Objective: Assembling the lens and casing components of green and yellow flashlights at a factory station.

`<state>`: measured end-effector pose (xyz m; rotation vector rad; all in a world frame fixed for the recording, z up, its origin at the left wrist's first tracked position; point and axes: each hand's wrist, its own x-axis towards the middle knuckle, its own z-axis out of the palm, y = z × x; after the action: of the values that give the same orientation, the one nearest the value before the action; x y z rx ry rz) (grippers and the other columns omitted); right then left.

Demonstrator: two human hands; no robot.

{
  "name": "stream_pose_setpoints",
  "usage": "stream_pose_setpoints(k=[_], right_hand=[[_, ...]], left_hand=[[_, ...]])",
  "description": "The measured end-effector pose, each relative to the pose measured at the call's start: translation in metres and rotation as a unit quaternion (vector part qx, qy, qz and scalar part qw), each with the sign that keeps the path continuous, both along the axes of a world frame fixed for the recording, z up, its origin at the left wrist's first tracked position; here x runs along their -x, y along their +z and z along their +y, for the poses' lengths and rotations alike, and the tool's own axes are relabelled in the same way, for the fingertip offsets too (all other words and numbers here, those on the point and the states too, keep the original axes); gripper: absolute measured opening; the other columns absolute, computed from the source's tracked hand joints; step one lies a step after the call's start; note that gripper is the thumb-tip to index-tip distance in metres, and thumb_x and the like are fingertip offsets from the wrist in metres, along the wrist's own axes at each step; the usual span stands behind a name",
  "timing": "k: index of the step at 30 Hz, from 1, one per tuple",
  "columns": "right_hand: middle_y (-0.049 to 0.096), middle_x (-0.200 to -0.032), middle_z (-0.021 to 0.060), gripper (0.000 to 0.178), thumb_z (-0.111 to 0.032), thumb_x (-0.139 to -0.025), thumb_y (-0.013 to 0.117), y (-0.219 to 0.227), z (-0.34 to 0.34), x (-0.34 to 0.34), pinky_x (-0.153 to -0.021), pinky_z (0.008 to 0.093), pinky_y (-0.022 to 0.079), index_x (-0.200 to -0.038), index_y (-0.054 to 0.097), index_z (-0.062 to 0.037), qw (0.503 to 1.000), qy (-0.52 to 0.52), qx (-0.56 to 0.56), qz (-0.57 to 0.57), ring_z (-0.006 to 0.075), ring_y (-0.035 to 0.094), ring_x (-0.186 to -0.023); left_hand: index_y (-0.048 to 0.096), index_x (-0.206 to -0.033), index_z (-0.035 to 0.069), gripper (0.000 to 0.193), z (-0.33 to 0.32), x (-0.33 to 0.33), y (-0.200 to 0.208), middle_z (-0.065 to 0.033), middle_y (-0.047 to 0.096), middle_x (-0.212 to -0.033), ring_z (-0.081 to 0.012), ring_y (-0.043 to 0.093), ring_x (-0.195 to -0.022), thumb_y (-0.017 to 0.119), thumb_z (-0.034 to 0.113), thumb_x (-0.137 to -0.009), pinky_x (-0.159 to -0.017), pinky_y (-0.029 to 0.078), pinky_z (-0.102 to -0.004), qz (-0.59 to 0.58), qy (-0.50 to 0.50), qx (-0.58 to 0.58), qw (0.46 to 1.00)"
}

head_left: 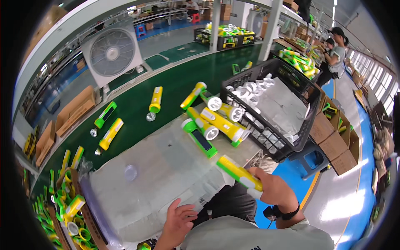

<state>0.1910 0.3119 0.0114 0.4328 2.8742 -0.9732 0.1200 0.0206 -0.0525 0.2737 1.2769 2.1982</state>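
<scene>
My right hand grips a yellow and white flashlight by its head end, its body pointing up-left over the grey worktable. My left hand rests with fingers spread at the table's near edge, holding nothing. A small clear round lens lies on the table left of both hands. Several finished yellow and green flashlights lie piled at the table's far end.
A black crate with white reflector cups stands to the right of the pile. More flashlights lie on the green conveyor belt. A box of flashlight parts sits at lower left. A fan stands behind the belt. People stand at far right.
</scene>
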Motion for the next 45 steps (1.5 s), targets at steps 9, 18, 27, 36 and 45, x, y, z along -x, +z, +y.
stream_pose_setpoints(k=[9, 18, 27, 36, 45], right_hand=[[0.061, -0.094, 0.0176, 0.042, -0.019, -0.076, 0.069, -0.017, 0.004, 0.057, -0.071, 0.042, 0.046, -0.111, 0.052, -0.0039, 0.937, 0.222, 0.079, 0.257, 0.0357, 0.059, -0.084], [0.06, -0.1, 0.0183, 0.056, -0.016, -0.074, 0.062, -0.043, 0.057, 0.137, -0.077, 0.0427, 0.05, -0.126, 0.044, -0.0025, 0.976, -0.056, -0.207, 0.044, 0.0349, 0.061, -0.09], [0.053, -0.107, 0.0196, 0.058, -0.021, -0.082, 0.066, -0.021, -0.074, 0.086, -0.083, 0.0394, 0.047, -0.127, 0.037, 0.0011, 0.904, 0.261, 0.209, 0.268, 0.0364, 0.057, -0.093], [0.051, -0.11, 0.021, 0.065, -0.025, -0.078, 0.068, 0.007, -0.236, 0.067, -0.081, 0.0421, 0.047, -0.127, 0.035, 0.0039, 0.793, 0.594, -0.011, 0.134, 0.0381, 0.054, -0.094], [0.049, -0.103, 0.0129, 0.069, -0.027, -0.078, 0.067, -0.038, -0.213, 0.058, -0.074, 0.0353, 0.044, -0.134, 0.036, -0.0033, 0.793, 0.548, 0.243, 0.106, 0.0228, 0.051, -0.084]], left_hand=[[0.044, -0.116, 0.005, 0.04, 0.115, 0.047, 0.002, -0.0191, 0.042, -0.134, -0.03, 0.042, -0.125, 0.062, 0.012, -0.082, -0.105, 0.035, -0.0458, 0.037, -0.117, -0.084, 0.989], [0.048, -0.116, 0.0, 0.045, 0.1, 0.124, 0.014, -0.0165, 0.038, -0.138, -0.0351, 0.038, -0.127, 0.06, 0.011, -0.074, -0.099, 0.041, -0.0506, -0.003, -0.02, -0.01, 1.0], [0.022, -0.145, 0.006, 0.095, 0.044, 0.052, 0.023, -0.0153, 0.026, -0.149, -0.0271, 0.031, -0.135, 0.072, 0.037, -0.07, -0.11, 0.027, -0.0419, -0.021, -0.065, -0.165, 0.984], [0.031, -0.139, 0.002, 0.093, -0.118, -0.085, 0.012, -0.0165, 0.038, -0.139, -0.0281, 0.041, -0.128, 0.073, 0.038, -0.064, -0.106, 0.034, -0.0413, -0.019, 0.252, -0.177, 0.951], [0.037, -0.132, 0.0, 0.072, -0.266, -0.228, -0.104, -0.0193, 0.053, -0.116, -0.0345, 0.056, -0.103, 0.059, 0.03, -0.071, -0.089, 0.047, -0.0486, -0.098, 0.631, -0.129, 0.759]])
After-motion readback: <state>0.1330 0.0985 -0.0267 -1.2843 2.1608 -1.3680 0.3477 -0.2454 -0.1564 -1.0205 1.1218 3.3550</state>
